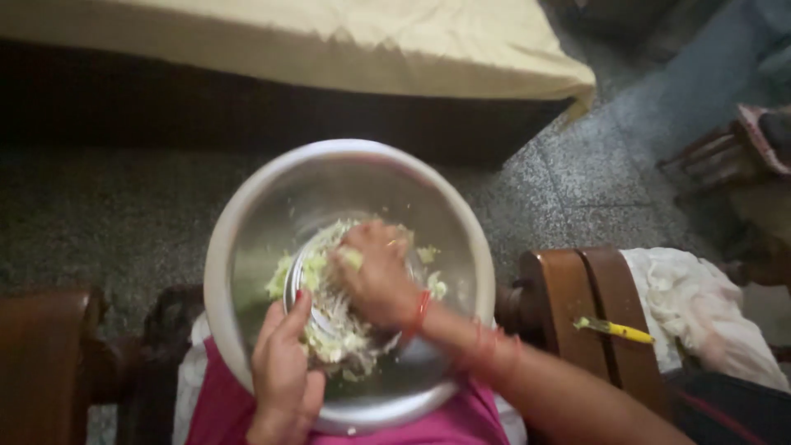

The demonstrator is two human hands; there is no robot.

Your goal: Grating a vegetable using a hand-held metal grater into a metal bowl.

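Inside one steel bowl [247, 222], two hands: left hand [282, 375], right hand [375, 276].

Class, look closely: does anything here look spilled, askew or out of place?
A yellow-handled peeler lies on the wooden chair arm, away from the steel bowl. The shredded cabbage stays inside the bowl; nothing has spilled.

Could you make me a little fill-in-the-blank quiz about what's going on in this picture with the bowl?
1. The big round bowl is made of shiny ____.
2. The right hand presses down into shredded pale ____ vegetable.
3. The left hand grips the rim of a smaller ____ container inside the bowl.
4. The tool lying on the wooden chair arm has a ____ handle.

Missing words: metal; green; metal; yellow
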